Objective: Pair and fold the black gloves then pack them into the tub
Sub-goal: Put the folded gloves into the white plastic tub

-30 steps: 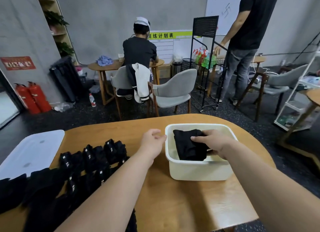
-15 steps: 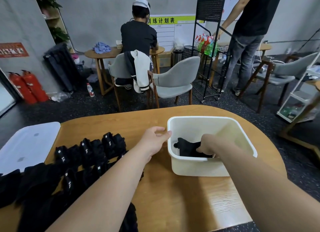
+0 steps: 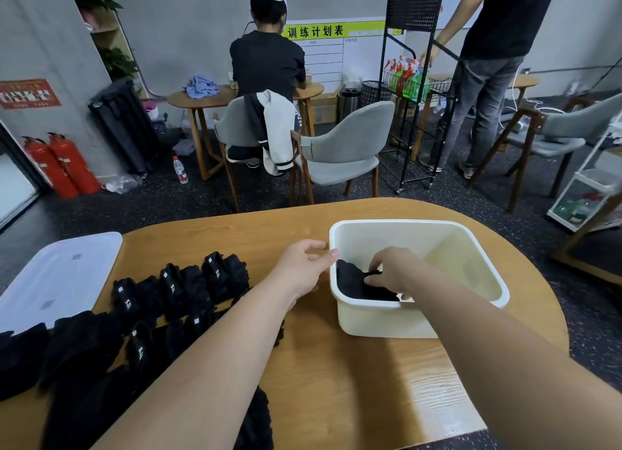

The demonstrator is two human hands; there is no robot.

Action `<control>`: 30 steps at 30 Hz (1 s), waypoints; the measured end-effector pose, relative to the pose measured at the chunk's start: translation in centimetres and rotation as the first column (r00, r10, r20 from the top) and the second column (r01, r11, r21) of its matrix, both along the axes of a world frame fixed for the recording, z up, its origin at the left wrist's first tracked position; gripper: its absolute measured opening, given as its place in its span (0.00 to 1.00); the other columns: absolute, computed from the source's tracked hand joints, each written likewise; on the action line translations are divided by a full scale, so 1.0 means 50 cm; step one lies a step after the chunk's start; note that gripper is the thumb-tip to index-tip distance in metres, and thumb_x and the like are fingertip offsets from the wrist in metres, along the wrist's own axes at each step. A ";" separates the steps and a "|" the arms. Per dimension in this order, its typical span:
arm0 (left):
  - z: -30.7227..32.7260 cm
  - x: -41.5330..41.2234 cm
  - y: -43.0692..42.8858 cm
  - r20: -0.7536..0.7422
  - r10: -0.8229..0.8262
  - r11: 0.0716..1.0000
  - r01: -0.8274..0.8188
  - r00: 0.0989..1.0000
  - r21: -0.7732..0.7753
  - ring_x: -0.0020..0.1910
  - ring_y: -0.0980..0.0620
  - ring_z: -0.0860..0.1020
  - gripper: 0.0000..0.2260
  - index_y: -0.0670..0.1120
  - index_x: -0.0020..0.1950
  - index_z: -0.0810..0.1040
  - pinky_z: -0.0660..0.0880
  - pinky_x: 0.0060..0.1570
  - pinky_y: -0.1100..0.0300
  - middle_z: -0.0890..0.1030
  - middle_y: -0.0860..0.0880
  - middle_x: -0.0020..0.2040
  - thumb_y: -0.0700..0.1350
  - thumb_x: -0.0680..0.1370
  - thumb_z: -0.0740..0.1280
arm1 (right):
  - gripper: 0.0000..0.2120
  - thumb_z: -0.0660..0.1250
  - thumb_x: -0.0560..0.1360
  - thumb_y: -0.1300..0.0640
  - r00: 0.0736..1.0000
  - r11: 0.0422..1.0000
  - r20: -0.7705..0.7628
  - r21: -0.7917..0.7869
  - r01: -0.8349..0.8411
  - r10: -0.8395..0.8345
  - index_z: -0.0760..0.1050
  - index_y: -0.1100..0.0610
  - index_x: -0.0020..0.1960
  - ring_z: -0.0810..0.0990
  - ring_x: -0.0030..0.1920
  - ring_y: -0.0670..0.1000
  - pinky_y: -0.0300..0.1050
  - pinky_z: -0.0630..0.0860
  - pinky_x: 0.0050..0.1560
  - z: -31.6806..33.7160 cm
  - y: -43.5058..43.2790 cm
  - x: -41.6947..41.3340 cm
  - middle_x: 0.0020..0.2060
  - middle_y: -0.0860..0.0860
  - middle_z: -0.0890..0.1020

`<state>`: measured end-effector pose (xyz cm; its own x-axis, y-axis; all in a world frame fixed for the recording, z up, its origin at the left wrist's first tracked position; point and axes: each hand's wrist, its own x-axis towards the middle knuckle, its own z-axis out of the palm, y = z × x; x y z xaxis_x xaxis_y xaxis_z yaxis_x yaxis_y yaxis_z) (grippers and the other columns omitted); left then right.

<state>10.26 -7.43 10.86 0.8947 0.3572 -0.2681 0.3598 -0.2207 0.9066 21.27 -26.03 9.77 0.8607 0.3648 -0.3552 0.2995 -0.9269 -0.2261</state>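
A cream plastic tub (image 3: 471, 251) stands on the wooden table (image 3: 353, 382), right of centre. Inside, against its left wall, lies a folded pair of black gloves (image 3: 350, 281). My right hand (image 3: 390, 271) reaches down into the tub and pinches the top of that pair. Just outside the tub's left wall is my left hand (image 3: 303, 268), its fingers loosely curled and its thumb tip touching the rim's corner. Several loose black gloves (image 3: 175, 298) with small white labels lie in rows on the table's left side.
A white tub lid (image 3: 57, 274) lies at the table's far left edge. Beyond the table stand grey chairs (image 3: 343, 146), a black wire rack (image 3: 417, 96), a seated person (image 3: 266, 62) and a standing person (image 3: 491, 62).
My right hand has lowered the folded gloves from rim height down to the tub's bottom. My left hand has moved against the tub's left rim.
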 end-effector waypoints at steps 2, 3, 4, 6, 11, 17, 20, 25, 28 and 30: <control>0.000 0.000 -0.002 0.003 0.007 1.000 -0.008 1.000 0.016 0.56 0.53 0.79 0.20 0.55 0.70 0.77 0.82 0.57 0.48 0.81 0.52 0.60 0.57 0.80 0.73 | 0.20 0.72 0.77 0.38 0.998 0.995 0.050 -0.086 -0.040 0.044 0.83 0.52 0.61 0.82 0.51 0.56 0.50 0.81 0.49 0.000 0.001 -0.003 0.50 0.50 0.83; 0.000 0.000 -0.003 0.006 0.019 0.999 -0.019 1.000 0.032 0.55 0.53 0.79 0.19 0.55 0.69 0.77 0.81 0.59 0.47 0.80 0.53 0.60 0.58 0.80 0.73 | 0.21 0.72 0.76 0.37 0.996 0.994 0.069 -0.102 -0.044 0.051 0.83 0.51 0.60 0.82 0.51 0.55 0.49 0.81 0.50 0.002 0.001 -0.005 0.49 0.49 0.83; 0.000 0.000 -0.006 0.010 0.030 0.998 -0.031 0.999 0.054 0.54 0.54 0.79 0.19 0.55 0.68 0.77 0.80 0.60 0.48 0.80 0.53 0.59 0.58 0.80 0.73 | 0.22 0.72 0.76 0.36 0.996 0.994 0.082 -0.101 -0.039 0.047 0.82 0.50 0.60 0.81 0.53 0.55 0.49 0.80 0.52 0.004 0.001 -0.006 0.50 0.49 0.83; 0.005 -0.002 -0.010 0.021 0.046 0.994 -0.048 0.999 0.101 0.50 0.56 0.78 0.18 0.54 0.67 0.78 0.76 0.56 0.53 0.79 0.54 0.57 0.59 0.80 0.73 | 0.23 0.73 0.76 0.36 0.992 0.997 0.123 -0.069 -0.016 0.024 0.80 0.49 0.63 0.81 0.56 0.55 0.50 0.79 0.53 0.022 0.001 -0.015 0.54 0.49 0.82; 0.028 -0.017 -0.005 0.053 0.048 0.984 -0.056 0.997 0.170 0.53 0.52 0.81 0.18 0.54 0.65 0.78 0.78 0.55 0.52 0.81 0.53 0.58 0.60 0.80 0.73 | 0.22 0.73 0.77 0.39 0.985 0.998 0.168 0.064 0.021 -0.032 0.78 0.47 0.67 0.82 0.53 0.54 0.50 0.80 0.54 0.066 -0.004 -0.029 0.52 0.49 0.83; 0.054 -0.079 0.033 0.082 0.068 0.969 -0.086 0.994 0.231 0.52 0.52 0.81 0.16 0.54 0.63 0.79 0.81 0.53 0.51 0.81 0.54 0.55 0.59 0.80 0.73 | 0.22 0.71 0.77 0.35 0.971 0.985 0.238 0.168 -0.025 -0.016 0.79 0.46 0.65 0.82 0.50 0.52 0.53 0.82 0.55 0.136 0.019 -0.072 0.50 0.48 0.83; 0.069 -0.125 0.054 0.108 0.087 0.963 -0.112 0.990 0.245 0.50 0.55 0.79 0.16 0.53 0.64 0.79 0.75 0.43 0.57 0.80 0.54 0.53 0.58 0.80 0.73 | 0.24 0.71 0.76 0.34 0.952 0.975 0.305 0.199 -0.099 0.034 0.79 0.47 0.65 0.81 0.51 0.53 0.52 0.82 0.54 0.173 0.048 -0.108 0.51 0.49 0.84; 0.072 -0.219 0.100 0.113 0.101 0.955 -0.128 0.988 0.268 0.50 0.56 0.79 0.15 0.53 0.64 0.78 0.74 0.41 0.60 0.81 0.55 0.53 0.57 0.81 0.73 | 0.22 0.71 0.78 0.37 0.926 0.937 0.356 0.266 -0.227 0.124 0.79 0.47 0.67 0.80 0.51 0.50 0.45 0.78 0.48 0.211 0.109 -0.190 0.57 0.48 0.84; 0.057 -0.276 0.129 0.130 0.117 0.942 -0.151 0.985 0.300 0.51 0.55 0.81 0.16 0.53 0.65 0.79 0.76 0.47 0.59 0.83 0.55 0.52 0.57 0.80 0.74 | 0.21 0.71 0.78 0.38 0.916 0.921 0.359 0.265 -0.287 0.182 0.78 0.46 0.67 0.82 0.52 0.50 0.44 0.79 0.49 0.212 0.153 -0.237 0.59 0.48 0.84; 0.042 -0.316 0.153 0.122 0.139 0.926 -0.173 0.983 0.336 0.51 0.55 0.81 0.16 0.53 0.64 0.79 0.76 0.49 0.58 0.84 0.56 0.51 0.57 0.79 0.75 | 0.22 0.71 0.79 0.38 0.910 0.914 0.345 0.243 -0.324 0.231 0.78 0.46 0.69 0.82 0.54 0.51 0.44 0.78 0.50 0.209 0.186 -0.271 0.60 0.48 0.83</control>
<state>-5.52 0.21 12.94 0.8356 0.5490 -0.0208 0.3311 -0.4730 0.8165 7.73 -16.73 20.20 0.7570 0.6503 0.0639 0.6315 -0.7030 -0.3272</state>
